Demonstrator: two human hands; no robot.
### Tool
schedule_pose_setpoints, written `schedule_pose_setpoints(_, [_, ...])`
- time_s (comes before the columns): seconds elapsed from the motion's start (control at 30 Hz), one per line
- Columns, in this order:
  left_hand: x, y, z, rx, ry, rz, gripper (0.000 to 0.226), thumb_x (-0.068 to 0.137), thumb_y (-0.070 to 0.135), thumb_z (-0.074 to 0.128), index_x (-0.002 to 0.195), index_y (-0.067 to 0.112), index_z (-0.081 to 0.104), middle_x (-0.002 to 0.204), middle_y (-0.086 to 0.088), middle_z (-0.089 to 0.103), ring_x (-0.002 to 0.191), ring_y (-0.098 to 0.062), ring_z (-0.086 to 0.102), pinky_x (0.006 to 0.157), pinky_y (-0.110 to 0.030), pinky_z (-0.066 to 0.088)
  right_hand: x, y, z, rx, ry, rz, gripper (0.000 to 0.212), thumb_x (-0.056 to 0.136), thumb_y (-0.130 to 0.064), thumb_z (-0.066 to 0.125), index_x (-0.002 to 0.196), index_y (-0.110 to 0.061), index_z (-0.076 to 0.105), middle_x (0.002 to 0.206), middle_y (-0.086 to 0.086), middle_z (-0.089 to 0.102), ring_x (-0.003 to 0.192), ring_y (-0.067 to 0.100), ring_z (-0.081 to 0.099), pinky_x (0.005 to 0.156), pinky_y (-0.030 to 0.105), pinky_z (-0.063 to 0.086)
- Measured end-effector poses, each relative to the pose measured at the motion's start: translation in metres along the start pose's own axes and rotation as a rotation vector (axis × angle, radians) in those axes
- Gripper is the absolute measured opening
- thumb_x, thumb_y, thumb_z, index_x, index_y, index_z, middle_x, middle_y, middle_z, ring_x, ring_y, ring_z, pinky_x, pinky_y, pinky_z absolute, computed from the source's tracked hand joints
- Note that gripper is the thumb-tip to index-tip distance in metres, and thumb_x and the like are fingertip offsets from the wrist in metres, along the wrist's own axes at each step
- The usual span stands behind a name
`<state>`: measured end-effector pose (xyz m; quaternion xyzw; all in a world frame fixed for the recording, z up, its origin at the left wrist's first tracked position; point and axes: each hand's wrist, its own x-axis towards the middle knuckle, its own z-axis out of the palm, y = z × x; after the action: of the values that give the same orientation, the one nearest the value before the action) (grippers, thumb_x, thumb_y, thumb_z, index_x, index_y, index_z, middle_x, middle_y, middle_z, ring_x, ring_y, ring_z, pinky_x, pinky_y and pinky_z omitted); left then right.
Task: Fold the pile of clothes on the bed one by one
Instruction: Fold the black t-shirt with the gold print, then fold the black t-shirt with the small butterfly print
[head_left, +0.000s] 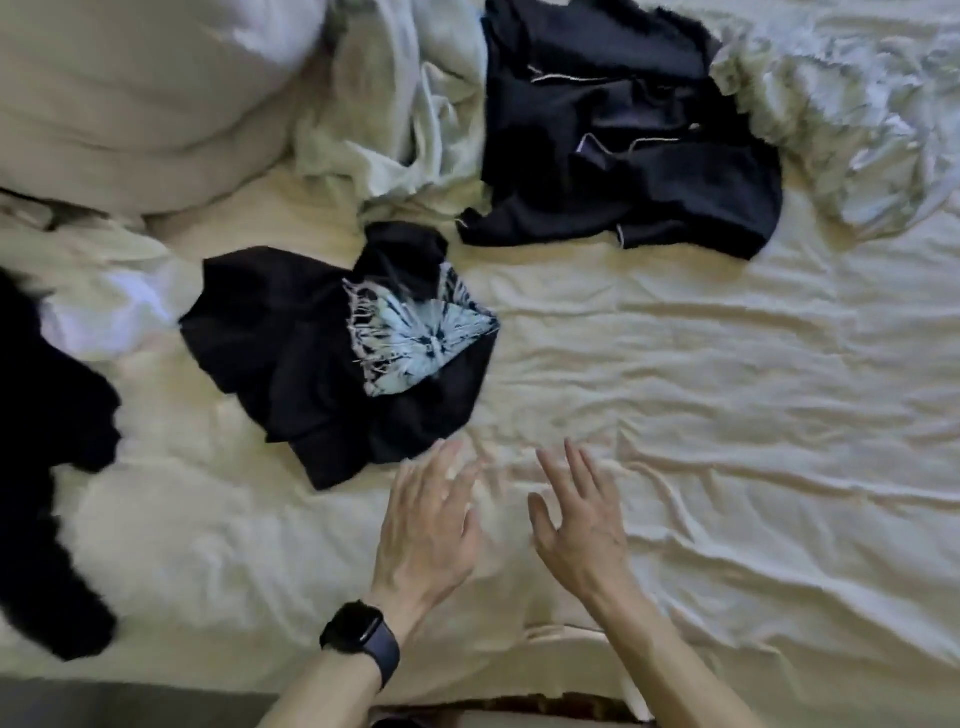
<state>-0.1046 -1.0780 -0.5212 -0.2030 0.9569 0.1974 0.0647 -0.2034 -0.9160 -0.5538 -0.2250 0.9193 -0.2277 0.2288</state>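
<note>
Across the bed (727, 415): rumpled cream sheet.
Black pile (623, 130): heaped by the far edge.
Tie-dye shirt (337, 353): crumpled, left of centre.
Left grip (431, 530): fingers spread, holding nothing, just beside the shirt.
Right grip (582, 525): spread, holding nothing.

Soft, even daylight with faint shadows; the whole frame is slightly motion-blurred, and the wide lens bends the edges.

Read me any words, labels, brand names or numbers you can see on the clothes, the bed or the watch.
None: there is no readable text anywhere in this view.
smartwatch: screen dark, nothing shown.
black tie-dye garment: only a pale blue pattern, no letters.
dark clothes pile: pale trim edges, no legible label.
</note>
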Motion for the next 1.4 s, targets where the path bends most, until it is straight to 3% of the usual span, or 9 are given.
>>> schedule_pose_setpoints(0.13, [-0.022,-0.101,-0.038,0.045,0.017,-0.222,0.065,0.085,0.031,0.071,0.145,0.016,0.050,0.160,-0.013,0.030,0.148,-0.032,0.026,0.118,-0.052,0.028,0.003,-0.079,0.034,-0.006,-0.064,-0.056,0.060,0.098,-0.036,0.060,0.154,-0.023,0.042,0.165,0.002,0.030,0.154,0.021,0.022,0.123,0.041,0.025])
schedule_pose_setpoints(0.23, [-0.018,-0.156,-0.043,0.069,-0.157,-0.370,0.083,0.090,0.049,0.060,0.159,0.028,0.020,0.168,-0.007,0.000,0.153,-0.033,0.001,0.121,-0.055,0.015,0.023,-0.123,0.044,-0.065,-0.186,-0.053,0.072,0.098,-0.042,0.058,0.160,-0.023,0.028,0.169,0.002,0.018,0.155,0.022,0.017,0.123,0.033,0.015])
schedule_pose_setpoints(0.43, [-0.009,-0.224,-0.013,0.064,-0.325,-0.410,0.095,0.084,0.076,0.047,0.152,0.050,-0.015,0.162,0.013,-0.027,0.150,-0.035,-0.022,0.113,-0.071,0.012,0.117,-0.188,0.059,-0.259,-0.234,-0.087,0.101,0.090,-0.048,0.070,0.161,-0.037,0.000,0.171,0.003,-0.004,0.154,0.035,0.008,0.119,0.059,0.024])
schedule_pose_setpoints(0.6, [-0.009,-0.226,0.001,-0.001,-0.274,-0.428,0.090,0.079,0.078,0.046,0.152,0.050,0.001,0.163,0.015,-0.011,0.148,-0.033,-0.022,0.111,-0.076,0.002,0.153,-0.188,0.071,-0.314,-0.213,-0.038,0.067,0.092,-0.016,0.063,0.151,-0.034,0.035,0.134,0.010,0.051,0.123,0.040,0.047,0.097,0.050,0.044])
schedule_pose_setpoints(0.87, [0.005,-0.202,-0.058,-0.024,-0.346,-0.347,0.078,0.082,0.060,0.058,0.150,0.037,0.027,0.157,-0.002,0.026,0.143,-0.032,0.020,0.114,-0.050,0.024,0.075,-0.175,0.022,0.160,-0.090,0.050,0.027,0.095,-0.014,0.061,0.117,-0.028,0.068,0.095,-0.010,0.059,0.083,0.005,0.056,0.073,0.017,0.037])
schedule_pose_setpoints(1.03, [-0.011,-0.124,-0.125,-0.033,-0.072,-0.035,0.095,0.082,0.065,0.063,0.158,0.035,0.015,0.165,-0.008,0.010,0.152,-0.031,0.010,0.121,-0.053,0.017,-0.012,-0.202,-0.043,0.402,0.015,0.074,0.039,0.093,-0.006,0.067,0.101,-0.043,0.065,0.101,-0.016,0.064,0.089,0.002,0.060,0.076,0.011,0.042])
schedule_pose_setpoints(1.17, [-0.027,-0.044,-0.168,-0.135,-0.068,0.220,0.067,0.086,0.052,0.063,0.148,0.035,0.044,0.146,-0.001,0.053,0.139,-0.026,0.044,0.115,-0.044,0.030,-0.063,-0.214,-0.106,0.489,0.072,0.033,0.041,0.091,-0.005,0.070,0.095,-0.046,0.066,0.094,-0.016,0.073,0.087,-0.004,0.065,0.072,0.006,0.044])
schedule_pose_setpoints(1.33, [-0.051,0.034,-0.208,-0.420,0.067,0.078,0.035,0.092,0.048,0.055,0.126,0.046,0.054,0.109,0.011,0.071,0.100,-0.015,0.065,0.082,-0.034,0.049,-0.110,-0.186,-0.190,0.692,0.072,0.064,0.026,0.090,-0.021,0.077,0.103,-0.043,0.072,0.100,-0.017,0.075,0.097,0.001,0.069,0.081,0.020,0.053])
schedule_pose_setpoints(1.4, [-0.060,0.059,-0.221,-0.558,0.067,-0.034,0.032,0.090,0.054,0.055,0.121,0.051,0.052,0.103,0.018,0.071,0.094,-0.008,0.066,0.077,-0.031,0.052,-0.130,-0.158,-0.218,0.663,0.037,0.088,0.043,0.083,-0.034,0.084,0.121,-0.041,0.066,0.117,-0.015,0.069,0.113,0.000,0.062,0.095,0.027,0.051])
